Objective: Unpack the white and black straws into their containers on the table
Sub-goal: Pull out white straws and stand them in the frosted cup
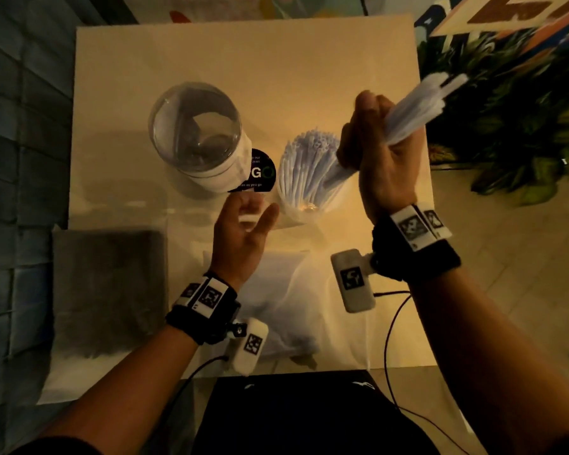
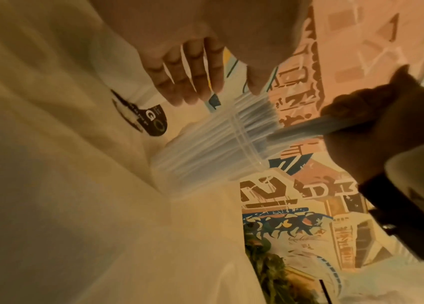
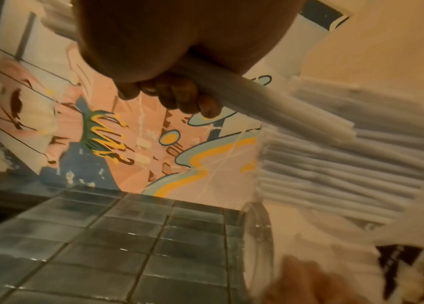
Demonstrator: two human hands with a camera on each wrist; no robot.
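Beige table (image 1: pixel 358 60), "GO" sticker (image 1: pixel 260 174), right hand (image 1: pixel 375 152) gripping white straws (image 1: pixel 418 110), left hand (image 1: pixel 243 231) relaxed.

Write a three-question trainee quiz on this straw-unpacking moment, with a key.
1. True or false: the right hand grips a bundle of white straws.
2. Which holder already has white straws standing in it? A) the clear jar B) the clear cup C) neither
3. Fill in: the left hand is ____, holding nothing.

Key: 1 true; 2 B; 3 open
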